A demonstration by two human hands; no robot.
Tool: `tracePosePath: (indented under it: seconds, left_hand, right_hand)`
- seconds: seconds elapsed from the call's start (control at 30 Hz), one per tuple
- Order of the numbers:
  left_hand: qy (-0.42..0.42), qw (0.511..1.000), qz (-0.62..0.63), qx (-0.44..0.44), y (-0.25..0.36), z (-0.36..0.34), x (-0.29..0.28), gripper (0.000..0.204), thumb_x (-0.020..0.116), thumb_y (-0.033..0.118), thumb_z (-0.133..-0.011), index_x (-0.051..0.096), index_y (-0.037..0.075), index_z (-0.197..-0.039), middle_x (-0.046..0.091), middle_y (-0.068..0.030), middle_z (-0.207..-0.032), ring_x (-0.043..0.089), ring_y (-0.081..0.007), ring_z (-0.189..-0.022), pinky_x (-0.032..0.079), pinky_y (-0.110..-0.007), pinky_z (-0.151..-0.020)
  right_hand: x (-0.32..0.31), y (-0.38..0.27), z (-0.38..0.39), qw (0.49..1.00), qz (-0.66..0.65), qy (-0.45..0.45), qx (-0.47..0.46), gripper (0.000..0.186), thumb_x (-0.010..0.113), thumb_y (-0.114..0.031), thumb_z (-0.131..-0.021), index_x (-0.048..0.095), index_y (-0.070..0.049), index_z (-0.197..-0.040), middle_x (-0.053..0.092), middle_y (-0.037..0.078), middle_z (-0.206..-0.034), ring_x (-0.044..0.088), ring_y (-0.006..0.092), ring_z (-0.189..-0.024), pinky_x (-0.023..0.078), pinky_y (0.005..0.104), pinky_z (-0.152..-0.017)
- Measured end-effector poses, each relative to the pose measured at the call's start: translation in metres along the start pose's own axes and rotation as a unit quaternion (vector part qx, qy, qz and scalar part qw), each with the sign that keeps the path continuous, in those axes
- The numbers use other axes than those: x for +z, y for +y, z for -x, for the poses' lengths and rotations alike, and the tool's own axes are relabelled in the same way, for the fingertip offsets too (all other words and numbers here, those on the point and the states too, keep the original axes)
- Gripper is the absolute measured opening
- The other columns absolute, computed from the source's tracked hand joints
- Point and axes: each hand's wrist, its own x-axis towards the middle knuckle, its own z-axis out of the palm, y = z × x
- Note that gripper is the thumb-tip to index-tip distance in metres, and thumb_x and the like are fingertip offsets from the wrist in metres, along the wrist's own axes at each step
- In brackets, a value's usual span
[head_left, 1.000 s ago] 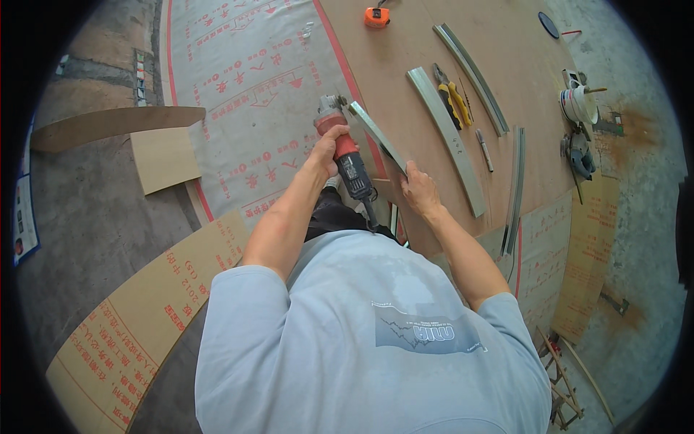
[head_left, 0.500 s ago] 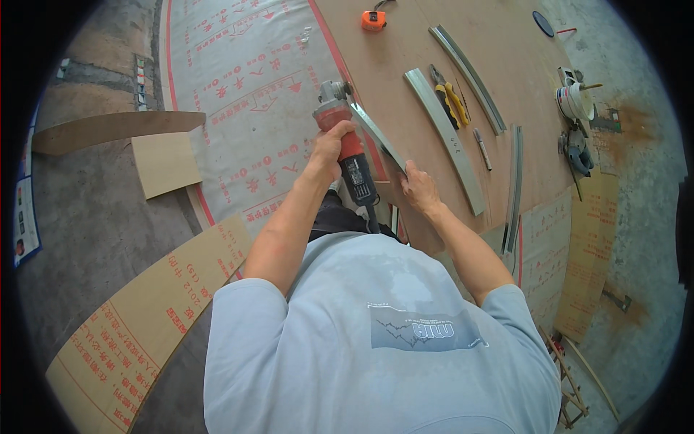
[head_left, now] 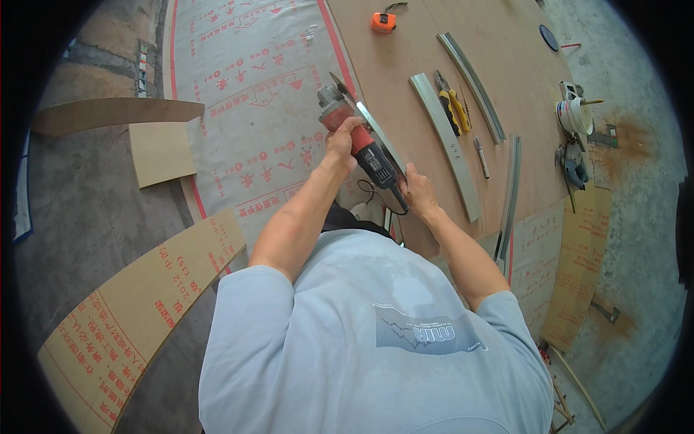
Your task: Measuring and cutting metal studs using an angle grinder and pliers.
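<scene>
My left hand (head_left: 341, 146) is wrapped round the red and black angle grinder (head_left: 372, 163), its head and disc pointing up and away from me. My right hand (head_left: 419, 192) grips a narrow silver metal strip (head_left: 382, 134) by its near end at the board's edge. The strip's far end lies beside the grinder disc; whether they touch I cannot tell. On the plywood board (head_left: 405, 43) to the right are a wider metal channel (head_left: 441, 141), yellow-black pliers (head_left: 454, 108) and a marker (head_left: 481, 158).
An orange tape measure (head_left: 384, 22), other metal profiles (head_left: 470, 83), a white bucket (head_left: 575, 116) and a grey power tool (head_left: 575, 168) are on the board or by its edge. Printed protective sheeting (head_left: 246, 108) and cardboard (head_left: 144, 325) lie left, on a concrete floor (head_left: 79, 202).
The grinder has tilted, its rear end swinging right toward my right hand, and its disc now shows more. My left hand moved slightly right with it. A loop of cord has come into sight.
</scene>
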Motion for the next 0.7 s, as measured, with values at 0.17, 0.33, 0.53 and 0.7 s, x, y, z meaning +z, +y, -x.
tracePosePath:
  seconds: [0.17,0.33,0.53,0.7]
  left_hand:
    - [0.005,1.000,0.000,0.002,-0.002,-0.004,-0.004,0.030,0.075,0.018,-0.084,0.060,0.005,-0.107,0.069,-0.0117,-0.094,0.069,-0.0273,-0.086,0.060,-0.043,-0.076]
    - [0.004,1.000,0.013,0.000,0.000,0.004,0.004,0.030,0.075,0.016,-0.084,0.061,0.004,-0.107,0.067,-0.0095,-0.091,0.068,-0.0246,-0.082,0.060,-0.041,-0.075]
    - [0.004,1.000,0.023,-0.004,-0.001,0.005,0.001,0.031,0.074,0.016,-0.084,0.060,0.004,-0.110,0.067,-0.0096,-0.093,0.068,-0.0246,-0.084,0.060,-0.041,-0.075]
    - [-0.004,1.000,0.016,0.008,-0.009,-0.005,-0.005,0.035,0.072,0.017,-0.086,0.056,0.005,-0.115,0.068,-0.0120,-0.097,0.070,-0.0274,-0.091,0.061,-0.044,-0.076]
  right_hand:
    - [-0.001,-0.002,0.000,1.000,0.002,0.005,-0.012,0.024,0.058,-0.025,-0.098,0.048,-0.004,-0.105,0.066,0.030,-0.077,0.064,0.0535,-0.076,0.049,0.0632,-0.069]
    - [-0.003,-0.002,0.000,1.000,0.005,-0.005,0.001,0.024,0.058,-0.025,-0.098,0.048,-0.004,-0.105,0.066,0.030,-0.078,0.064,0.0537,-0.077,0.049,0.0629,-0.069]
    - [-0.002,-0.003,0.000,1.000,0.011,0.006,-0.012,0.024,0.058,-0.024,-0.098,0.048,-0.004,-0.106,0.066,0.031,-0.078,0.065,0.0535,-0.077,0.050,0.0624,-0.069]
    - [0.002,0.003,-0.001,1.000,0.019,-0.001,-0.005,0.024,0.058,-0.023,-0.097,0.048,-0.004,-0.107,0.066,0.031,-0.079,0.065,0.0534,-0.077,0.050,0.0619,-0.070]
